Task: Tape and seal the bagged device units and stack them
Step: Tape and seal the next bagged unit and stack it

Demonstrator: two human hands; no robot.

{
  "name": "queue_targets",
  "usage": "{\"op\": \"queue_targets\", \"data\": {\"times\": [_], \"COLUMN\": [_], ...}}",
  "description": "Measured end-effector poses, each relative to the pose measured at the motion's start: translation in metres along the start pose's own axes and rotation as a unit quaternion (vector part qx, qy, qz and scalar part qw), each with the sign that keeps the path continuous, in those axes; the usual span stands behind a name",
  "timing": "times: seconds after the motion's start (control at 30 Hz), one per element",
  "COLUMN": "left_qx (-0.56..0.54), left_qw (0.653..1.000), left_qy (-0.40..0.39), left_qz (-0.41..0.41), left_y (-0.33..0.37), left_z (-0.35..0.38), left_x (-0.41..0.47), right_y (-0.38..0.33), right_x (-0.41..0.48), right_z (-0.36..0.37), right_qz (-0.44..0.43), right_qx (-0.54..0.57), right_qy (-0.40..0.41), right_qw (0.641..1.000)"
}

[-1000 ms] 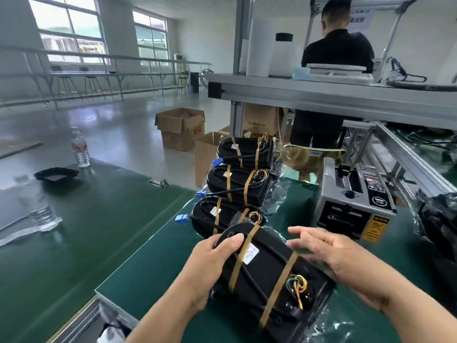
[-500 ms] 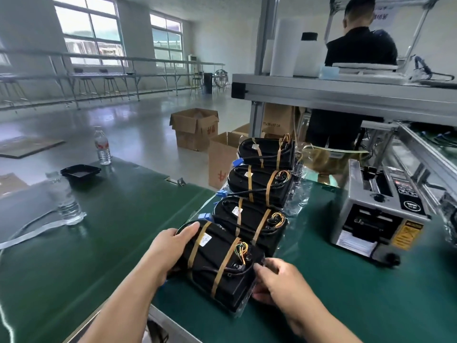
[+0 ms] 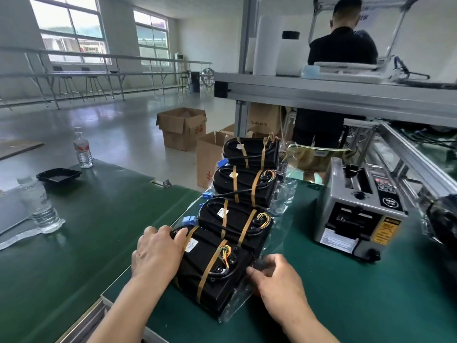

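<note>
Bagged unit (image 3: 212, 266) lies lower centre, long axis left to right, nearest of the row (image 3: 247, 186); left hand (image 3: 158, 253) rests flat on its left end; right hand (image 3: 279, 280), fingers curled, meets the loose bag end (image 3: 237, 303) at right; grip indiscernible.

Factory packing line. Green-matted surface (image 3: 346, 305) is carrying a row of bagged, taped units (image 3: 237, 219) beside an electric tape dispenser (image 3: 358, 214). Aluminium-profile frame (image 3: 321, 95) is running across above it. A worker (image 3: 342, 50) is standing at the next line. Open cartons (image 3: 181, 129) are sitting on the floor (image 3: 118, 134). Long benches (image 3: 99, 75) with stools (image 3: 94, 82) are lining the windows (image 3: 69, 28).
</note>
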State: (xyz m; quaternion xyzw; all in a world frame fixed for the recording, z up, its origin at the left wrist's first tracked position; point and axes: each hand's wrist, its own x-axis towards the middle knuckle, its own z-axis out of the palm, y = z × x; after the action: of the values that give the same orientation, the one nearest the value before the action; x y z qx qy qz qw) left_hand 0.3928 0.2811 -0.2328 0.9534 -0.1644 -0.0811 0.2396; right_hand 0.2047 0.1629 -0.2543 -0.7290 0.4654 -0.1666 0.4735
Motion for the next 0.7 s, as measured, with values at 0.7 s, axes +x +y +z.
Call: {"op": "queue_targets", "data": {"times": [0.7], "left_qx": [-0.364], "left_qw": [0.800], "left_qy": [-0.372], "left_qz": [0.299], "left_y": [0.332], "left_z": [0.113], "left_x": [-0.199], "right_y": [0.071], "right_x": [-0.055], "right_z": [-0.274], "right_qz": [-0.103], "right_qx": [0.185], "right_qy": [0.389], "right_qw": [0.897]}}
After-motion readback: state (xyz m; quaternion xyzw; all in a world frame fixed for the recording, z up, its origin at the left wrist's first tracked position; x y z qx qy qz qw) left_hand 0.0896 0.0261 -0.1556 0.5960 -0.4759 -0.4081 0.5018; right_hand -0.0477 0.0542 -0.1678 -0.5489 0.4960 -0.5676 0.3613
